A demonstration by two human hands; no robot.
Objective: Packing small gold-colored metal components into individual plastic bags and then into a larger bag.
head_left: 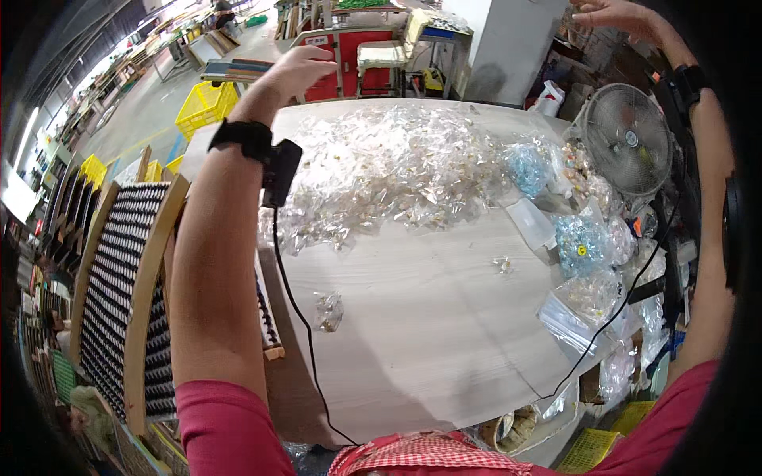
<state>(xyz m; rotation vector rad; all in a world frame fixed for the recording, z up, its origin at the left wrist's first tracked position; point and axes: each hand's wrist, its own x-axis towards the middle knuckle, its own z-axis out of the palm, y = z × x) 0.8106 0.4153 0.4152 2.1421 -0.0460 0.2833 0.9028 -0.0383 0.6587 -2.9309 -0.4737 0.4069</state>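
Both my arms are raised over the table, well apart. My left hand is beyond its far left edge, fingers stretched out with nothing in them. At the top right, my right hand is up past the fan, fingers apart and holding nothing. A wide heap of small clear packets covers the far half of the table. Two stray packets lie nearer: a larger one at left and a small one at right. A black device is strapped to my left wrist.
Along the right edge sit bags with blue contents, a whitish plastic tray and flat clear bags. Wooden-framed racks stand at left. A black cable crosses the table. Behind are a yellow crate and red cabinet.
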